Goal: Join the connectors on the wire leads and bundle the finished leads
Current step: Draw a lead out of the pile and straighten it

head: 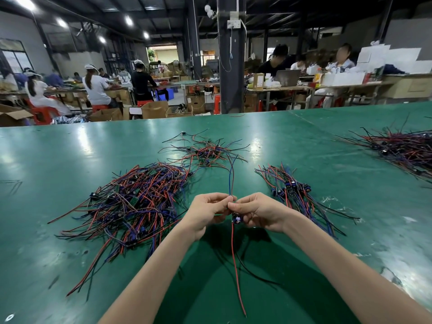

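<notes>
- Wire heap [402,148], right edge of frame: cut off by the edge.
- Wire lead [231,181], lower centre: pinched by the left hand [207,210]. Its join is hidden behind the meeting fingertips.
- Blue module [236,220]: held in the curled fingers of the right hand [256,212], mostly covered, type unreadable.
- Left forearm [149,265] and right forearm [339,260]: cut off by the bottom edge.
- Seated person [343,64], upper right: face blurred.
- Cardboard box [11,115], left edge: cut off.
- Small white object [9,317], lower left corner: cut off, unidentifiable.
- Small wire pile [205,153], centre: connectors too small to tell.
</notes>
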A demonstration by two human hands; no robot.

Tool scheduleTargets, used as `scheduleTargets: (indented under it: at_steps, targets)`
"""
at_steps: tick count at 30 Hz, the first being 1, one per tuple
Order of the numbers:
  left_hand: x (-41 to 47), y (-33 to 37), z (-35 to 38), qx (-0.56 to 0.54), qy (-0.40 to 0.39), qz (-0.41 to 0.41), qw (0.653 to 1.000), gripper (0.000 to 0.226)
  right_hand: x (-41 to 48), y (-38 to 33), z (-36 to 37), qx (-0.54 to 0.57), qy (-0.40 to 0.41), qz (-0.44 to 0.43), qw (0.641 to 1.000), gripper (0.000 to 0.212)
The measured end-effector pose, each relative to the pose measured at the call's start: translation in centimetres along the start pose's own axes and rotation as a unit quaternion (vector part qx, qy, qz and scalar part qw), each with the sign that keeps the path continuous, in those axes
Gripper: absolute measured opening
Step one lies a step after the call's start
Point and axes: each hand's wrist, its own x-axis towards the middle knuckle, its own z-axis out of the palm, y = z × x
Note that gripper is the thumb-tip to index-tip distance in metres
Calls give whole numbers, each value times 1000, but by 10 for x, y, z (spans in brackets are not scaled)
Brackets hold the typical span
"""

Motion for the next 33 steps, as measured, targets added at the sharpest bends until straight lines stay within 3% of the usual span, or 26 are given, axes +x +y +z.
scheduleTargets:
  at_steps: [5, 11, 18, 22, 26, 33]
  targets:
    - [3, -1, -2, -14, -6, -9, 1000, 6, 1, 1, 0, 5, -1, 7, 1000, 13]
    - [6, -5, -2, 8, 17, 38, 999, 11, 2, 2, 0, 15, 11, 25, 1000, 18]
    - [9, -13, 1, 132, 77, 135, 979, 14, -1, -4, -3, 25, 14, 77, 997, 23]
    - [11, -14, 1, 190, 119, 188, 956, 14, 0, -3, -2, 26, 18, 62, 998, 32]
    - [14, -9, -5, 171, 194, 197, 946, 11, 1, -1, 5, -11, 10, 46, 999, 31]
    - [13, -1, -15, 191, 259, 195, 926, 18, -2, -5, 10, -36, 8, 30, 999, 19]
